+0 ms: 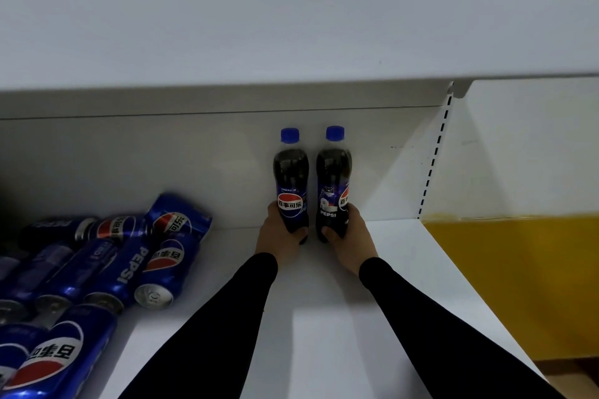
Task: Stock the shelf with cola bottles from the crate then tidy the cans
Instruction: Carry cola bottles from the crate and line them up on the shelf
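Each hand, left hand (pixel 281 232) and right hand (pixel 348 232), gripped a full Pepsi bottle (pixel 290 185) low down, upright at the shelf (pixel 324 317) back; probably heavy, slick plastic. Toppled cans (pixel 129 256) lay left of the fingers.

Two upright blue-capped cola bottles (pixel 290 185) (pixel 334 185) side by side; cans (pixel 107 256) toppled left.

i log: dark cola bottles (pixel 290 185), blue caps (pixel 289 135); blue cans (pixel 162 266) with red-white-blue roundels; white shelf (pixel 324 317); black sleeves (pixel 227 317).
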